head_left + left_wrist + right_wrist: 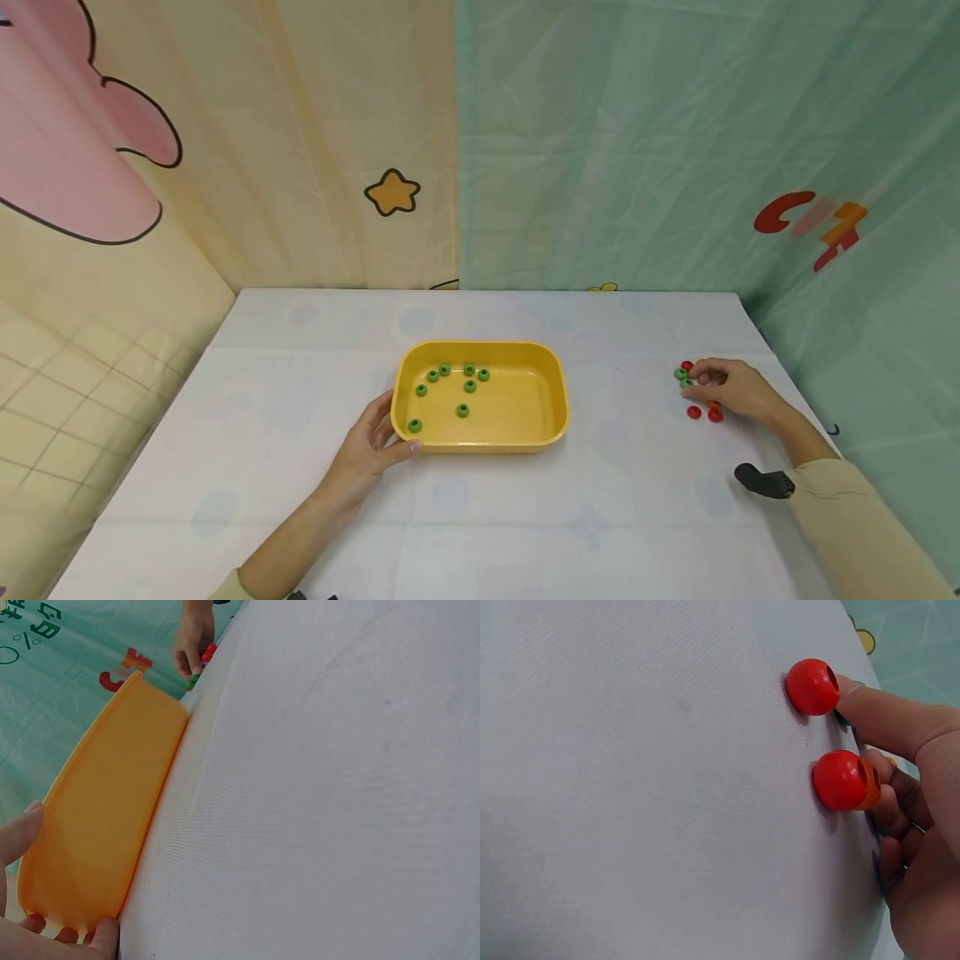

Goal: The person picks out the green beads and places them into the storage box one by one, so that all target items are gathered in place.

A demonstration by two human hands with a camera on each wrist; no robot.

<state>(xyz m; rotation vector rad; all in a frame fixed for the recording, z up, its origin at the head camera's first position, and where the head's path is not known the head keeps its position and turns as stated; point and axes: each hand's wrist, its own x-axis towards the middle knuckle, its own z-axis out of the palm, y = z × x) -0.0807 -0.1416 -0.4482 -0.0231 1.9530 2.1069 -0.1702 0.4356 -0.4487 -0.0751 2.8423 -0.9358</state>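
Note:
A yellow tray (525, 408) sits on the table with several green beads (462, 410) scattered inside, mostly toward its left half. My left hand (365, 450) grips the tray's near left corner, thumb on the rim and fingers around the side; the left wrist view shows the tray's outer wall (105, 802). Over on the right, the thumb and forefinger of my right hand (731, 389) close about a green bead (687, 384) at the table surface. Another green bead (681, 374) lies beside it. Red beads (812, 687) and an orange bead (871, 785) lie near that hand, partly hidden by it.
The table (480, 525) has a white cloth with pale blue spots. Behind it hang a cream curtain (315, 167) and a green curtain (675, 167), which also continues along the right side. A dark strap end (765, 482) sticks out from the right sleeve (847, 508).

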